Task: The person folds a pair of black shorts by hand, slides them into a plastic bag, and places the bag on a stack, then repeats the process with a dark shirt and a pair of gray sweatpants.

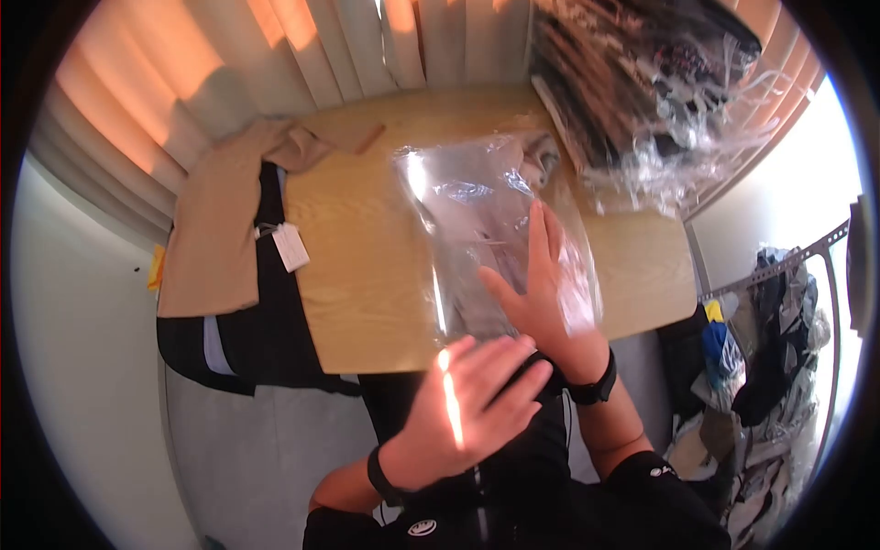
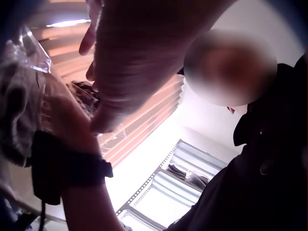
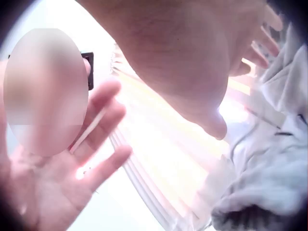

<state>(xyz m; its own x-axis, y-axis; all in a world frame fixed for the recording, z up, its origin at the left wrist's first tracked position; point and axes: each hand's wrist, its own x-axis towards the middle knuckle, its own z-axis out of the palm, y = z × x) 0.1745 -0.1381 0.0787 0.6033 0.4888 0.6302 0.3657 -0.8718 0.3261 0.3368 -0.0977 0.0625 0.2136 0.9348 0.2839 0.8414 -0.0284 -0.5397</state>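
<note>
A clear plastic bag (image 1: 431, 197) with a folded light grey-beige garment (image 1: 477, 215) inside lies flat on the wooden table, directly in front of me. My right hand (image 1: 550, 293) is over the bag's right side with its fingers straight and thumb spread. Nearer my body, my left hand (image 1: 472, 403) hovers at the table's front edge, fingers extended and holding nothing. In the right wrist view, pale grey fabric (image 3: 269, 187) shows beyond the right hand (image 3: 192, 62), while the left hand (image 3: 62, 183) has its palm toward that camera.
On the left, a tan garment (image 1: 215, 220) lies over a black one (image 1: 275, 312), with a white tag (image 1: 291, 247) beside them. A stack of plastic-wrapped garments (image 1: 651, 92) fills the back right. Pleated curtains (image 1: 348, 46) hang behind the table (image 1: 348, 284); bagged clothes (image 1: 779, 367) are at the right.
</note>
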